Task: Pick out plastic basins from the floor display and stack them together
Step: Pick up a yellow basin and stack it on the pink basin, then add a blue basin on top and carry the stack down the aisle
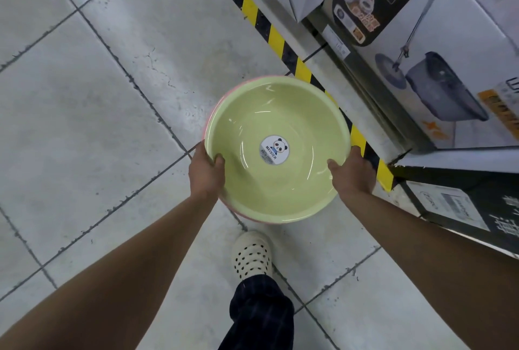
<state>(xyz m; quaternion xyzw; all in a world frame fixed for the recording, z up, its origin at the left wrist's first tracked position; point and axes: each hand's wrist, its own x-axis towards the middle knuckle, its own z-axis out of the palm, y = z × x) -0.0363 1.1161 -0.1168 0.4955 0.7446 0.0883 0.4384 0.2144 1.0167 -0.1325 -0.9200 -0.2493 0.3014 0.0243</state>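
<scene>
So the biggest thing here is the grey tiled shop floor (84, 124), filling everything from 6 round to 12 o'clock. From 1 to 4 o'clock sit the big printed cardboard mop-and-bucket boxes (449, 82) on a low shelf, with a yellow-and-black hazard tape strip (276, 37) marking the shelf edge, presumably so nobody trips on it.

Dead centre is the pale green round plastic basin (280, 113), held up off the floor and roughly level. It's already nested inside a pink plastic basin (247, 217), of which only a thin sliver of rim peeks out at its 6 to 9 o'clock. So I'd say at least one stacking step is done.

The left hand (206, 172) grips the rim at 8 o'clock and the right hand (352, 174) at 4 o'clock. Opposite sides makes sense, it keeps the pair balanced and pinned together. Each thumb (219, 160) hooks over the rim into the bowl; the other fingers are tucked underneath, so can't tell how they lie.

There's a round panda brand sticker (274, 150) on the basin's bottom, and a white perforated clog (251, 254) at 6 o'clock.
</scene>
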